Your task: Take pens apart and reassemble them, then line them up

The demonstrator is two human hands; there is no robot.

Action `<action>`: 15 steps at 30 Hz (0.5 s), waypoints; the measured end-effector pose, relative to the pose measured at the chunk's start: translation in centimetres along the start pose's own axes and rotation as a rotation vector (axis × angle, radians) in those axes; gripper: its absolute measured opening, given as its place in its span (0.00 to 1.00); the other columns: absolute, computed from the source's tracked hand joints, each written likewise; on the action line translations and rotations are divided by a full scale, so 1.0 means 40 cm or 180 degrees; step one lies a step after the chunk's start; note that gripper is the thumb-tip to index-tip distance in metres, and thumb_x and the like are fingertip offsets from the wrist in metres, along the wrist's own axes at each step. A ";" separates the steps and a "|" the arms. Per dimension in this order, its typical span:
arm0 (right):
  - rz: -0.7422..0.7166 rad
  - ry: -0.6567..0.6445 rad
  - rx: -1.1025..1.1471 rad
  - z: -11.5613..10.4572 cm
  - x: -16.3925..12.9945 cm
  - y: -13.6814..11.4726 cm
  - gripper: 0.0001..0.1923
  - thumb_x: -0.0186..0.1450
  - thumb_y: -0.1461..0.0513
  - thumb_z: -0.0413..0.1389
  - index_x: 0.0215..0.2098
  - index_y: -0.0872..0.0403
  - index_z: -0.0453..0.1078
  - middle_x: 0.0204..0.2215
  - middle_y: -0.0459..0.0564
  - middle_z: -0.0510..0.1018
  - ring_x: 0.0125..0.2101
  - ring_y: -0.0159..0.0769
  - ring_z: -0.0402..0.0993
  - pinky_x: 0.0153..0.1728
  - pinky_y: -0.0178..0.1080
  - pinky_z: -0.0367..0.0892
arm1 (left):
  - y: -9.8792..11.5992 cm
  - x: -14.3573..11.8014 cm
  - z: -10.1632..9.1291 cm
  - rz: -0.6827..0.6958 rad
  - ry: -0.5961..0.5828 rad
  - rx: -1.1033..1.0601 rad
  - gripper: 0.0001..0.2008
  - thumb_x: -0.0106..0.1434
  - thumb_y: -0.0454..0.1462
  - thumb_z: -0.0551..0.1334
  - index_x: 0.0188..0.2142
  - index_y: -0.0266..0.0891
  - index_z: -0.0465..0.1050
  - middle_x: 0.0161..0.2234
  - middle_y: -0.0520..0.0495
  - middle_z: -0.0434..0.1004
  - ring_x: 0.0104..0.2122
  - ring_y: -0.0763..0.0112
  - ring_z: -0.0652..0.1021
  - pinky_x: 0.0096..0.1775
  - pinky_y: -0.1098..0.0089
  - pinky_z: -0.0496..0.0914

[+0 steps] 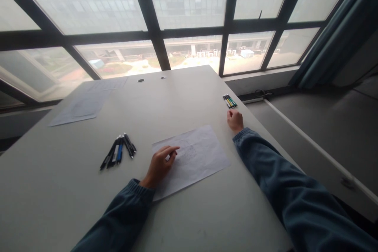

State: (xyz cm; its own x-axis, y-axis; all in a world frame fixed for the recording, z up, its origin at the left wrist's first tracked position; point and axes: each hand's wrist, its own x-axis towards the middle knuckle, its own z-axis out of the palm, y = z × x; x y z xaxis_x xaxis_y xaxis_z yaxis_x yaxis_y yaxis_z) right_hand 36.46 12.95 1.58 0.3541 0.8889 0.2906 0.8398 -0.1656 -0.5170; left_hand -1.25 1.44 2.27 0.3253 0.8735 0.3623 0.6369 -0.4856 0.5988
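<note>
Where the thin white sheet of paper [191,157] lies flat near the counter's front edge, the left hand [159,165] rests on its left side, fingers [173,150] loosely curled, gripping nothing. The right hand [235,120], closed in an empty fist, sits off the sheet's right corner. Slim coloured pens [229,101] lie by the right edge; dark pens [118,151] lie left. The smooth pale counter [183,94] meets large dark-framed windows [189,27].

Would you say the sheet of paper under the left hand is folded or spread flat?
Spread flat: the sheet of paper lies open on the table, edges unfolded, left hand resting on it.
</note>
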 end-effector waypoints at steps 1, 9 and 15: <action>-0.0202 -0.0056 0.0116 0.002 -0.022 -0.012 0.14 0.70 0.61 0.49 0.40 0.55 0.77 0.39 0.54 0.81 0.39 0.38 0.75 0.44 0.36 0.66 | 0.001 -0.001 0.001 0.0054 -0.0113 0.0065 0.13 0.67 0.36 0.56 0.44 0.41 0.79 0.34 0.47 0.79 0.33 0.70 0.77 0.38 0.71 0.72; -0.2244 -0.0937 0.1324 0.010 -0.185 -0.074 0.10 0.65 0.66 0.55 0.38 0.50 0.78 0.38 0.51 0.79 0.42 0.40 0.74 0.48 0.43 0.69 | 0.023 -0.002 0.003 0.0342 -0.0344 0.0538 0.15 0.67 0.32 0.56 0.47 0.43 0.79 0.36 0.46 0.79 0.38 0.67 0.78 0.43 0.68 0.71; -0.2557 -0.1106 0.1175 0.017 -0.191 -0.067 0.07 0.64 0.65 0.58 0.35 0.50 0.79 0.38 0.51 0.79 0.42 0.41 0.73 0.47 0.44 0.70 | 0.062 -0.007 -0.007 0.0570 -0.0584 0.0994 0.14 0.66 0.30 0.58 0.47 0.43 0.78 0.39 0.44 0.80 0.40 0.64 0.78 0.45 0.63 0.71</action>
State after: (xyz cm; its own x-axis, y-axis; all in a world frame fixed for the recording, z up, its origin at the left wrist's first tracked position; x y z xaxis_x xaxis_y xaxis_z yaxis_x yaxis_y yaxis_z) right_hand 31.22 6.90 0.19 -0.4651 0.7654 0.4448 0.5747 0.6432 -0.5059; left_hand 0.05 -0.01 3.87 0.5517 0.7816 0.2909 0.7314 -0.6211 0.2817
